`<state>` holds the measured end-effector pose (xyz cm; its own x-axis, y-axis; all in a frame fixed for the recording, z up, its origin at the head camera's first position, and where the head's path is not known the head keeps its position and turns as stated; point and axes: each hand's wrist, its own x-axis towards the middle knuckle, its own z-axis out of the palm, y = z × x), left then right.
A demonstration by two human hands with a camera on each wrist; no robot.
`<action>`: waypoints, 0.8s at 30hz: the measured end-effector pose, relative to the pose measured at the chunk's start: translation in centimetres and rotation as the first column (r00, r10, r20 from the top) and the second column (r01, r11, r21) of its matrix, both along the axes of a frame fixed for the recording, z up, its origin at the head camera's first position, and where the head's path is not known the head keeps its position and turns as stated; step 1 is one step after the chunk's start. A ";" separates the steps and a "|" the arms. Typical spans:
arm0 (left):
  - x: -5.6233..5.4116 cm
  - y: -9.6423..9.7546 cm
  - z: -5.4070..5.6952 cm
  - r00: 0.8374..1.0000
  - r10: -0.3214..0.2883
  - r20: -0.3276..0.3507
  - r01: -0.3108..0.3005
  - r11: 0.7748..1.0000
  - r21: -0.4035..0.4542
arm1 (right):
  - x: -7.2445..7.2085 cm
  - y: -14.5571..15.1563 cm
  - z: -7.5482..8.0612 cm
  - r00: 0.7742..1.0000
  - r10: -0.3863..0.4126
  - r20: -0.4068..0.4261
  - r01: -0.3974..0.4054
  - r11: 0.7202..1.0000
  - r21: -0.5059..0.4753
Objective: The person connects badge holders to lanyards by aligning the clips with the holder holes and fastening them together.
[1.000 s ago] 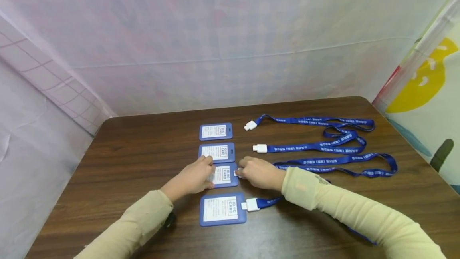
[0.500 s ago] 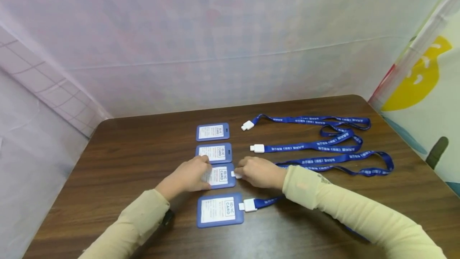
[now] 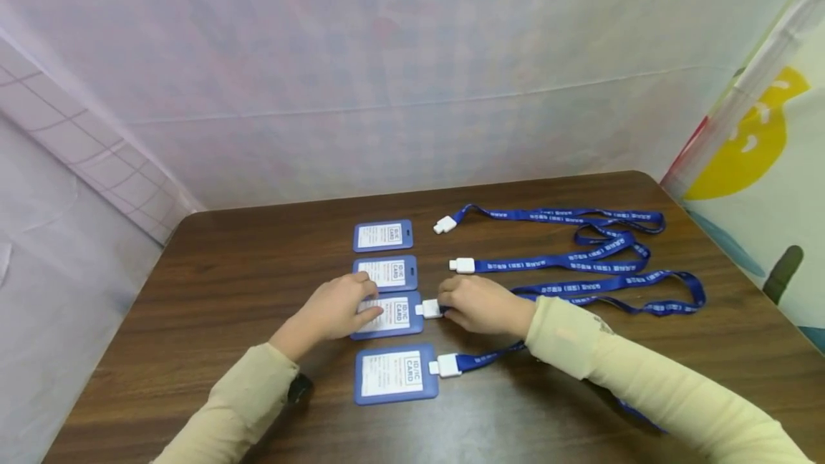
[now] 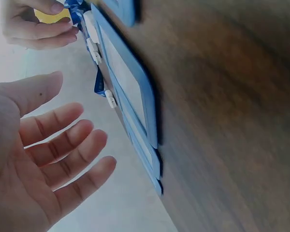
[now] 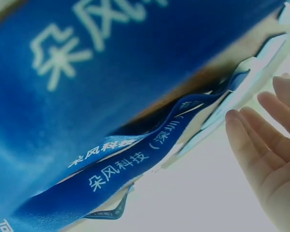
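My left hand (image 3: 341, 305) is over the left part of a blue-framed ID card holder (image 3: 412, 304), its fingers relaxed and spread in the left wrist view. A white lanyard clip (image 3: 431, 308) sits at that holder's right edge, its tab at the slot. My right hand (image 3: 483, 304) is just right of this clip, fingertips close by the blue strap. In the right wrist view its fingers (image 5: 251, 140) are loose beside the strap (image 5: 130, 159), with nothing pinched between them. Below lies another card holder (image 3: 396, 374) with a white clip (image 3: 449, 364) at its slot.
Two more card holders, an upper one (image 3: 383, 235) and a lower one (image 3: 402, 274), lie farther back on the brown table (image 3: 258, 263). Two lanyards with white clips (image 3: 445, 224) lie to their right. Pale cloth (image 3: 387, 92) hangs behind the table.
The right hand has moved slightly right, uncovering the white clip at the third holder's edge. The left hand's thumb has lifted and its fingers have loosened over the card.
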<state>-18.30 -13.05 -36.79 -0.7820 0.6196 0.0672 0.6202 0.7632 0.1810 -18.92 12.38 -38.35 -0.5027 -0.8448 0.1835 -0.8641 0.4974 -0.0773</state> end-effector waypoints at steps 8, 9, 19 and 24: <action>0.3 -0.3 -0.4 0.999 0.024 -0.022 -0.022 0.996 0.090 | 0.2 0.4 0.2 0.999 -0.033 0.007 0.033 0.997 -0.068; 0.3 -0.4 -0.5 0.999 0.025 -0.023 -0.022 0.994 0.103 | 0.2 0.5 0.3 0.999 -0.043 0.010 0.044 0.997 -0.069; 0.8 -0.6 -0.4 0.998 0.023 -0.054 -0.015 0.990 0.142 | -0.8 1.7 0.5 0.990 -0.131 0.052 0.134 0.989 -0.066; 1.1 -0.6 -0.1 0.998 0.013 -0.067 -0.003 0.988 0.153 | -1.5 2.3 0.5 0.983 -0.162 0.086 0.167 0.984 -0.066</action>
<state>-17.22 -13.63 -36.93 -0.7772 0.5919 0.2134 0.6292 0.7345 0.2543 -20.45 14.67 -37.88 -0.6492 -0.7352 0.1948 -0.7605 0.6228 -0.1840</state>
